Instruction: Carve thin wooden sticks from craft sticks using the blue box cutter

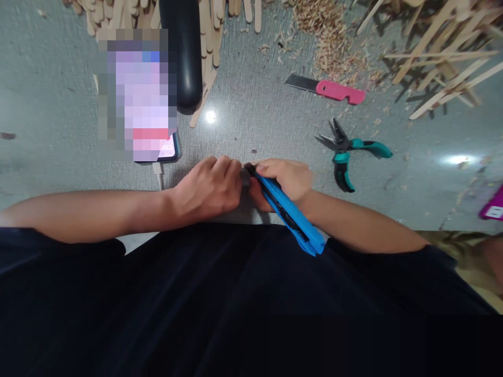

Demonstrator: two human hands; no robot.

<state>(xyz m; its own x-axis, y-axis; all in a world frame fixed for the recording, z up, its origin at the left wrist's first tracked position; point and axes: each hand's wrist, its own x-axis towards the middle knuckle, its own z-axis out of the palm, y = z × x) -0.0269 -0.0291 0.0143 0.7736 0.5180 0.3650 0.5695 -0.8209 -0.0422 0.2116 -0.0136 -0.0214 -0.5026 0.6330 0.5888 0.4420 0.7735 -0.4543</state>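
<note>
My right hand [288,180] is closed round a blue utility knife [293,217], whose handle slants down to the right over my dark shirt. The knife's black tip points left at my left hand [210,186], which is curled shut against that tip. Whatever the left fingers pinch is hidden. Both hands meet just above my lap, over the grey floor.
Teal-handled pliers [346,152] lie open to the right of my hands. A pink-handled blade [328,89] lies farther off, near wood shavings [328,39]. Piles of wooden sticks [440,57] fill the top edge. A phone [165,149] on a cable and a black cylinder [183,52] sit upper left.
</note>
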